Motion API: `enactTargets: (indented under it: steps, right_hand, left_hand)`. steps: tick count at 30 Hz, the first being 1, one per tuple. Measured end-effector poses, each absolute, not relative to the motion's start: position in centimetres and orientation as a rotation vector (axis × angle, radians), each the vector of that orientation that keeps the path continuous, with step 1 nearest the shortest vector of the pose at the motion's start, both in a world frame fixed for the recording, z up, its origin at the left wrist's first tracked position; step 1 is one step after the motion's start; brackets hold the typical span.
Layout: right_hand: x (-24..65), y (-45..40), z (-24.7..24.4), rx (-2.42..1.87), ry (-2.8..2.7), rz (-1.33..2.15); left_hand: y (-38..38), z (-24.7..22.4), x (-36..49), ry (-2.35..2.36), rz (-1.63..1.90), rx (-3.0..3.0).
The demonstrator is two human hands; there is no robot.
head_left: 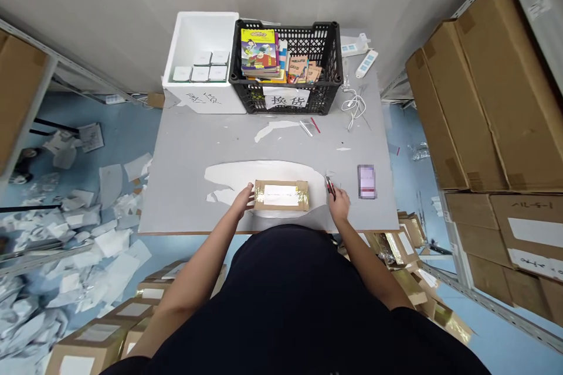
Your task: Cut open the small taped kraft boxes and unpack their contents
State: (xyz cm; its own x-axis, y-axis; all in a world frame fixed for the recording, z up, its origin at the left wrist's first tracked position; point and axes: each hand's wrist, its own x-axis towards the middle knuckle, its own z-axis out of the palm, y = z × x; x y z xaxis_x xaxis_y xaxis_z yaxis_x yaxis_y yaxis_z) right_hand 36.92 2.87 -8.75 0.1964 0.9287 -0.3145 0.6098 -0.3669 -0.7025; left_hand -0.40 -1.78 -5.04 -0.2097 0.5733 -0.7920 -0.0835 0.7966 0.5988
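Observation:
A small cardboard parcel (281,207) lies flat on the table in front of me, with a white label and shiny yellowish tape at both ends. By its left end is my left hand (241,201), thumb and fingers apart; whether the fingertips touch the cardboard I cannot tell. My right hand (339,205), to the right of the parcel, is closed around a box cutter (330,185) with a red and black body that points away from me. Under the parcel shows a worn white patch (229,172) of the tabletop.
At the back stand a white foam box (206,101) with small white boxes and a black crate (328,96) of books. A phone (366,181) lies at right, below power strips (366,63) and a white cable (354,106). Cartons (453,94) fill the right shelf; paper scraps (109,243) litter the floor.

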Motion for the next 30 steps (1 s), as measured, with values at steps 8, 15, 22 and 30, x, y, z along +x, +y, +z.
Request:
enactTargets:
  steps: [8, 15, 22, 30]
  right_hand:
    - [29.8, 5.0, -4.8, -1.536, -1.178, 1.862]
    - [29.1, 7.1, -4.6, -1.586, -1.303, 1.534]
    - [27.7, 9.0, -5.3, -1.454, -1.237, 1.68]
    - [30.6, 5.2, -4.9, -1.527, -1.157, 1.56]
  left_hand:
    - [0.3, -4.4, 1.8, 1.624, 0.729, 0.467]
    - [1.5, -4.8, 1.5, 1.685, 0.916, 0.74]
    - [3.4, -5.5, 1.4, 1.632, 0.869, 0.883]
    - [-1.4, -5.8, 1.7, 1.661, 0.931, 1.049]
